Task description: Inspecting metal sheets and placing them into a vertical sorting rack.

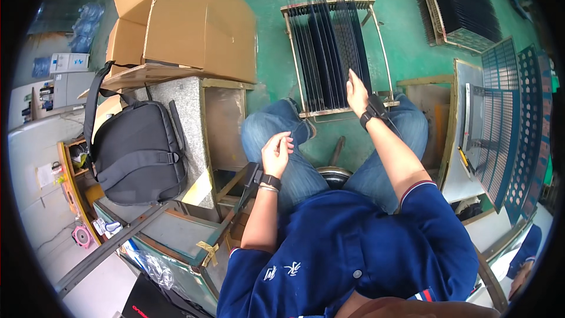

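Observation:
My right hand (356,95) reaches to the near right part of a metal rack (296,62) standing on the floor between my knees. Its fingers are stretched out, with the tips at the perforated dark sheet (348,38); whether they touch it I cannot tell. Several thin dark sheets (315,53) stand upright side by side in the rack, some leaning. My left hand (276,152) hovers over my left thigh, fingers curled in, and nothing shows in it. Both wrists wear black straps with small devices.
At the left, a large open cardboard box (200,20) and a black backpack (141,153) rest on worktops. A second rack of dark sheets (462,9) stands at the far right. Perforated blue panels (500,118) lean at my right, by a yellow-handled cutter (466,160).

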Available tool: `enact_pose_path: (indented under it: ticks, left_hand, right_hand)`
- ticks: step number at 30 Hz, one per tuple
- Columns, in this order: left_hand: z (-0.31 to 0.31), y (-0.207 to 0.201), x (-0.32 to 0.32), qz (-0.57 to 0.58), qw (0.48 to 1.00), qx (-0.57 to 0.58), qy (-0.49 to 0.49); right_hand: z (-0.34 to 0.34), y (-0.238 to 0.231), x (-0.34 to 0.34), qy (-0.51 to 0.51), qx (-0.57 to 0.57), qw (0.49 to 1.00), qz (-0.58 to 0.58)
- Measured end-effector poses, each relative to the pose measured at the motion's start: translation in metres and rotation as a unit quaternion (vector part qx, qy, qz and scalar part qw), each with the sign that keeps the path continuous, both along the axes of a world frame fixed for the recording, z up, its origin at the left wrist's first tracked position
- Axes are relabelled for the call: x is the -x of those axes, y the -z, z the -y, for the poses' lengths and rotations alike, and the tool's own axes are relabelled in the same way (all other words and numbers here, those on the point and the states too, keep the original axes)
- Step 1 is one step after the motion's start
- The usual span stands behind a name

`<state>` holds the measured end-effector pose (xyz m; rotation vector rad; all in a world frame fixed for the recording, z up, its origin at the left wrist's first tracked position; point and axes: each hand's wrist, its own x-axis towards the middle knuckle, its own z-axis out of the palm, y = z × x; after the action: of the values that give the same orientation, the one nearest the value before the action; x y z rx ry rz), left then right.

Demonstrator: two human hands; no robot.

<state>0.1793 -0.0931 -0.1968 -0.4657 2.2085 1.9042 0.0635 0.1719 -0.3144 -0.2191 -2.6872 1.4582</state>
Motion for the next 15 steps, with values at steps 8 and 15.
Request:
enact_pose_path:
  ticks: [8,15]
  left_hand:
    - [-0.003,-0.001,0.004,0.007,1.0,0.01,0.011]
    - [0.005,-0.001,-0.003,-0.004,1.0,0.025,0.004]
  right_hand:
    - [-0.008,0.052,-0.017,0.133,-0.023,0.979,0.153]
    - [0.009,-0.014,0.007,-0.063,-0.223,0.952,0.2]
